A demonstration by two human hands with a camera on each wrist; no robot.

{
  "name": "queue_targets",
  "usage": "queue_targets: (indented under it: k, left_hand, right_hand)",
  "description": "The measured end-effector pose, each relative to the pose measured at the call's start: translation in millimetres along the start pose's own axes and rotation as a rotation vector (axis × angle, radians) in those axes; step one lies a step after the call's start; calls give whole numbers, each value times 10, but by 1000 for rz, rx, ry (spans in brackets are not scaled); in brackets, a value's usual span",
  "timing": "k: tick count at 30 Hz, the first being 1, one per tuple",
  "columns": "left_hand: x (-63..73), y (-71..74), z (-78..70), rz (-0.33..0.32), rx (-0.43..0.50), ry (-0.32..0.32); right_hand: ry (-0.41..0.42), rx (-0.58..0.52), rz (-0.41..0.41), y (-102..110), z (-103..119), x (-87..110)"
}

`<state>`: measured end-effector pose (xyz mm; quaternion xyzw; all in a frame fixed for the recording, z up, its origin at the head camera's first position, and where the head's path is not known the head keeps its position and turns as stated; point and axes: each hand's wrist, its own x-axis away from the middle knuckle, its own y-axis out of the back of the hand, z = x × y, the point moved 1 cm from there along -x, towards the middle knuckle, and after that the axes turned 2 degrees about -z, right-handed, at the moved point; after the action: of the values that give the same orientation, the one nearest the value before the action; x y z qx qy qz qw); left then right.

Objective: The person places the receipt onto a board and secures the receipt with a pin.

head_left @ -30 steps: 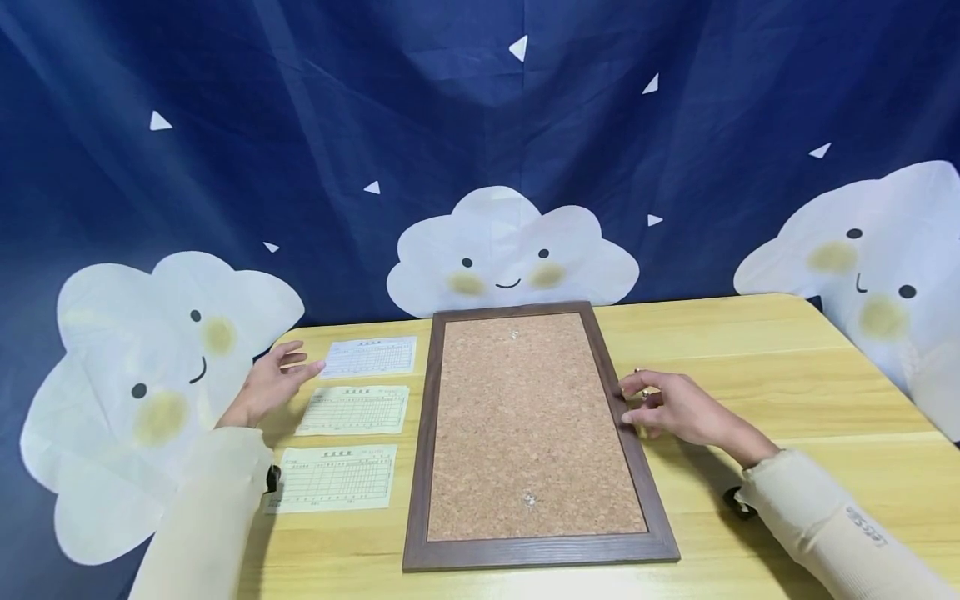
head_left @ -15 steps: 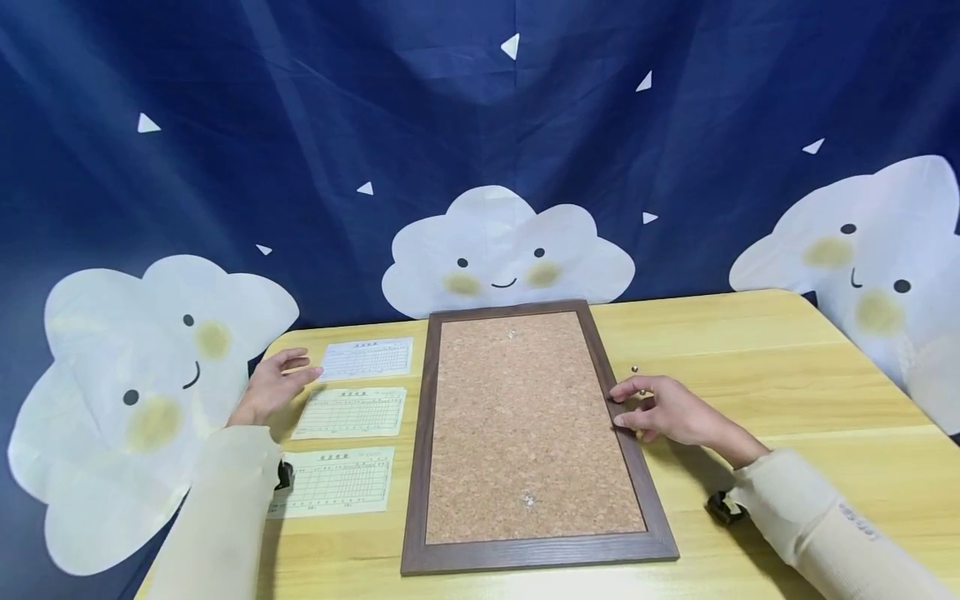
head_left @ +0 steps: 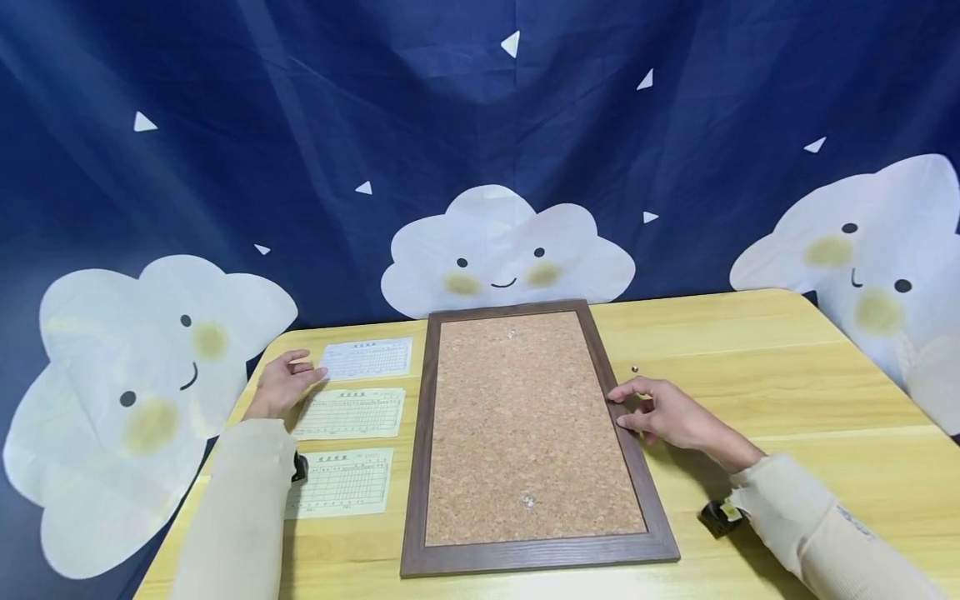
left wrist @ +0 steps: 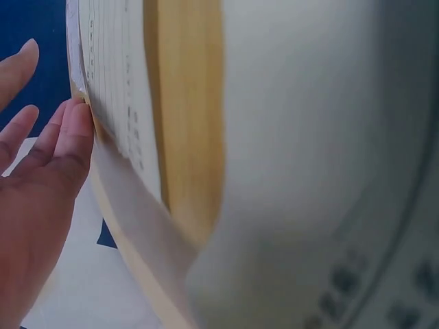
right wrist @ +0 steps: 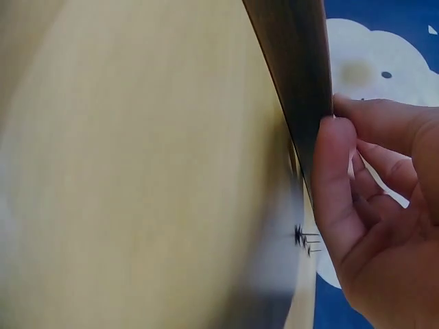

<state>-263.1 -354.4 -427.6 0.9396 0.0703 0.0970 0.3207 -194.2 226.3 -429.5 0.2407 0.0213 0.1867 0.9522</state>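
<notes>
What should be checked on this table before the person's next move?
1. Corkboard flat on the table: ok.
2. Right hand touching the frame: ok, at its right edge.
3. Three paper slips apart from the corkboard: ok, left of it.
4. Left hand gripping the top slip: cannot tell.
5. Bottom slip fully visible: not ok, a black wrist device covers part.
6. Identity of the tiny shiny bit: cannot tell.
</notes>
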Motion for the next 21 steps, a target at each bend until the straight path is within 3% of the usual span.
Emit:
queue_targets:
  k: [10, 21]
  left_hand:
    - [-25, -43, -63, -59, -48, 88]
    - [-105, -113, -109, -123, -120, 90]
  right_hand:
    - [-35, -32, -9, -17, -31, -2]
    - [-22, -22, -9, -30, -18, 18]
